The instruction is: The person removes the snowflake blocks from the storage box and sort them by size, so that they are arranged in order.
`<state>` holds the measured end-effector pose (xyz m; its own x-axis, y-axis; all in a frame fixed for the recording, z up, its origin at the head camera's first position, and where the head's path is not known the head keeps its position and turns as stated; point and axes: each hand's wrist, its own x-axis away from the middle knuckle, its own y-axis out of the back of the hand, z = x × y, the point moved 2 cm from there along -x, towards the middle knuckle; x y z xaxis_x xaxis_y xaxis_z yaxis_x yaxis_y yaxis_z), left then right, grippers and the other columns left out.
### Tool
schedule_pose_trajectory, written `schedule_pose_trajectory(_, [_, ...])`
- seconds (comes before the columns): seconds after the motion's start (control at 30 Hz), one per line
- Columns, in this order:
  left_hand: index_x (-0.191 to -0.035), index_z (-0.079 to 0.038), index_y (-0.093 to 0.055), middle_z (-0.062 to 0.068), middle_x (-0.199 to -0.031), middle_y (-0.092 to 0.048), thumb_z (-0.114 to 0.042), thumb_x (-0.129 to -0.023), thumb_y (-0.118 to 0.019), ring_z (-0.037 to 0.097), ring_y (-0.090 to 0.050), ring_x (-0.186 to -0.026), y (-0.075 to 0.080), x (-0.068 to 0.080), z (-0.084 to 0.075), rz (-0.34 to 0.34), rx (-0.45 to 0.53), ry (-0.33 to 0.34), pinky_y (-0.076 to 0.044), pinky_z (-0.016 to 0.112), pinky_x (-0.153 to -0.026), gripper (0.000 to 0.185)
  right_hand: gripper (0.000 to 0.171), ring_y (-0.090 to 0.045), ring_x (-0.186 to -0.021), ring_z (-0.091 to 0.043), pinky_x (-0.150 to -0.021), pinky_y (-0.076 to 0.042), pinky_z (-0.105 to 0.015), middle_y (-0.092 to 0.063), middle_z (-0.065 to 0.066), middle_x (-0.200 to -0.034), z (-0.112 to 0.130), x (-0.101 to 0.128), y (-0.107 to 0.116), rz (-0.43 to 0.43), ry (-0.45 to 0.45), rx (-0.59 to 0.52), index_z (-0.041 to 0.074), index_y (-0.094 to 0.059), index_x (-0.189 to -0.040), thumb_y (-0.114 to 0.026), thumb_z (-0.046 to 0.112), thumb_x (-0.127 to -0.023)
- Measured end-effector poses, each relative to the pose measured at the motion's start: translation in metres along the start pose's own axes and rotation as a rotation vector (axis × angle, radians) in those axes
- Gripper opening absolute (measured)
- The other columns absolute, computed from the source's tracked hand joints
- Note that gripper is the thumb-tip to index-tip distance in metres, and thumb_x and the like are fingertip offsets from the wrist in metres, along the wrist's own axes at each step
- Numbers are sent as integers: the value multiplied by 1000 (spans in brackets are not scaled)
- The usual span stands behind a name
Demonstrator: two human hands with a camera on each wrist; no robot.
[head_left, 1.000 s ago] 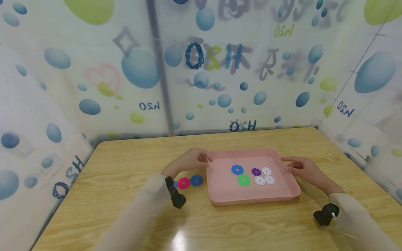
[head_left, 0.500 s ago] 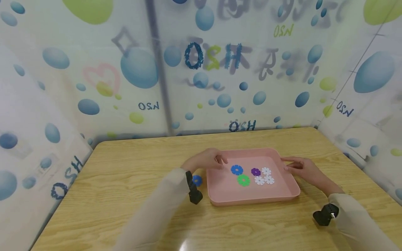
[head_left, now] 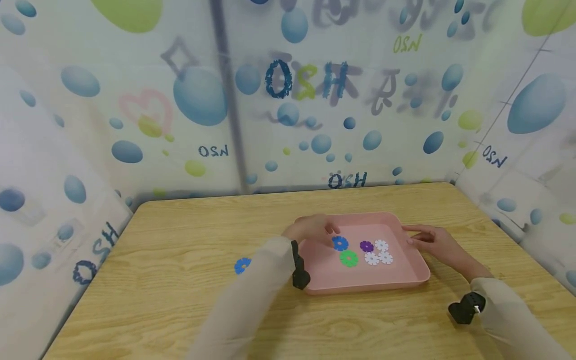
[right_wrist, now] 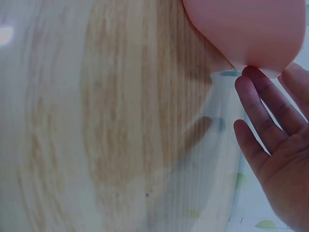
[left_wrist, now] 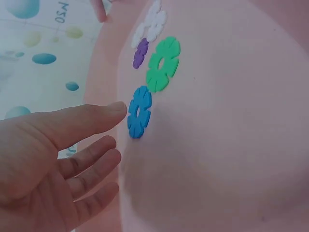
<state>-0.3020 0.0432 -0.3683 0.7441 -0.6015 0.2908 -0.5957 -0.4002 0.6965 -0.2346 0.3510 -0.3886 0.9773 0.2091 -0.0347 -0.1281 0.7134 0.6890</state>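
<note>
Wooden worktop (head_left: 157, 250) is topped by pink tray (head_left: 360, 277), touched by spread right hand (head_left: 429, 241); just right of relaxed, empty left hand (head_left: 311, 229) (the nearer), blue flower disc (head_left: 344, 244) is seen.

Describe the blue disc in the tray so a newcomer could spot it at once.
On the wooden table sits a pink tray. Inside, near the left hand, lies the blue disc, flat and flower-shaped, beside the green disc. It is the only blue one showing in the tray; another blue disc lies outside, on the table.
</note>
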Motion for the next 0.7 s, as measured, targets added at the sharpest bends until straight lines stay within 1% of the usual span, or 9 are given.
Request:
schedule_pose_trajectory(0.13, [-119, -15, -61, 3, -116, -55, -13, -82, -71, 18, -49, -106, -7, -8, -3, 5, 28, 8, -41, 36, -93, 38, 47, -62, -87, -3, -73, -51, -27, -62, -23, -107, 0, 0, 0, 0, 0, 0, -5, -47, -131, -58, 22, -93])
schedule_pose_trajectory(0.23, [-119, -15, -60, 3, -118, -54, -13, -83, -71, 18, -49, -107, -10, -12, -4, 4, 11, -2, -41, 35, -94, 38, 47, -62, -87, -3, -72, -51, -27, -63, -23, -106, -1, 0, 1, 0, 3, -3, -4, -47, -131, -58, 21, -93])
schedule_pose_trajectory(0.37, [-118, -16, -61, 3, -118, -55, -12, -84, -69, 18, -49, -107, -14, -13, -6, 7, -12, -2, -41, 35, -93, 36, 47, -62, -87, -3, -72, -51, -25, -63, -22, -106, -3, 0, 0, 3, 3, -12, -4, -47, -132, -58, 21, -93])
schedule_pose_trajectory(0.57, [-117, -18, -62, 2, -114, -56, -10, -85, -67, 18, -50, -104, -17, -12, -9, 13, 6, 28, -42, 38, -92, 34, 48, -62, -88, -4, -72, -51, -26, -64, -21, -106, -5, -1, 0, 9, -4, -15, -3, -47, -132, -57, 23, -93])
schedule_pose_trajectory(0.7, [-116, -18, -62, 3, -113, -56, -8, -85, -66, 19, -50, -104, -17, -12, -11, 20, -2, 25, -43, 39, -91, 33, 48, -62, -87, -4, -72, -50, -24, -64, -20, -105, -6, -1, 1, 5, 1, -8, -3, -48, -132, -58, 22, -93])
